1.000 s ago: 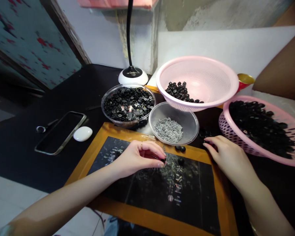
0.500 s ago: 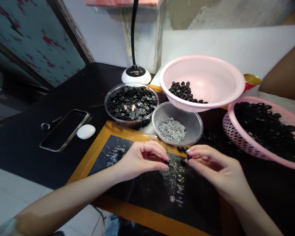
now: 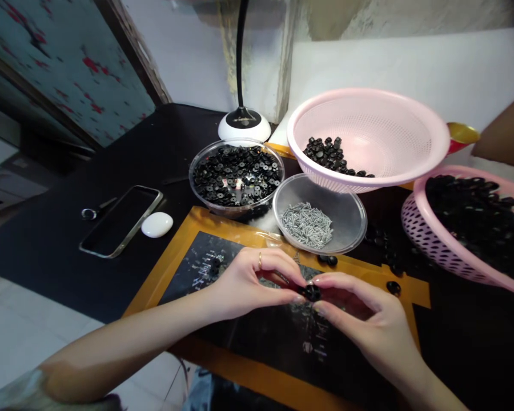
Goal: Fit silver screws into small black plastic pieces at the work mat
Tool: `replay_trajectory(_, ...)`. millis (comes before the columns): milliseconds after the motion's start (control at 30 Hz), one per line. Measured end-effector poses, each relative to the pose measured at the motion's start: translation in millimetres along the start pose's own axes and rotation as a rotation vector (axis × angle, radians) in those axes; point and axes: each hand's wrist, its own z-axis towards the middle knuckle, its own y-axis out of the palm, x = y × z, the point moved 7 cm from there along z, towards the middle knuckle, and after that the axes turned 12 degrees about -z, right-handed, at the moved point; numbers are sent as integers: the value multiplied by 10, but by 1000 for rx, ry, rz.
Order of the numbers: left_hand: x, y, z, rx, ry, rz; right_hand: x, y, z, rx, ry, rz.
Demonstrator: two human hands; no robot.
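My left hand (image 3: 251, 285), with a ring on one finger, pinches a small dark piece, mostly hidden by the fingertips. Directly against it, a small round black plastic part (image 3: 312, 292) is gripped between the thumb and forefinger of my right hand (image 3: 368, 305). Both hands meet above the black mat (image 3: 257, 342) with its orange-brown border. Just beyond them, a clear bowl (image 3: 351, 228) holds many silvery metal pins (image 3: 307, 225). Two black round pieces (image 3: 328, 260) lie between that bowl and my right hand.
A clear tub of black discs (image 3: 235, 174) stands before a lamp base (image 3: 245, 125). Behind the pins is a pink colander (image 3: 394, 137) with black parts; another pink basket (image 3: 445, 251) is full of them. A phone (image 3: 120, 222) and a white oval object (image 3: 157, 225) lie left.
My right hand has moved left and brought its black part against the piece in my left hand. The view has shifted slightly, so the containers appear farther right.
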Motion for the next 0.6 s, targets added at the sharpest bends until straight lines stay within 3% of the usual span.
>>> replay_trajectory(267, 42, 25, -14, -32, 89, 104, -64, -13, 6, 39, -103, -137)
replay_trajectory(600, -32, 20, -19, 9, -2, 14, 74, 108, -27, -69, 177, 128)
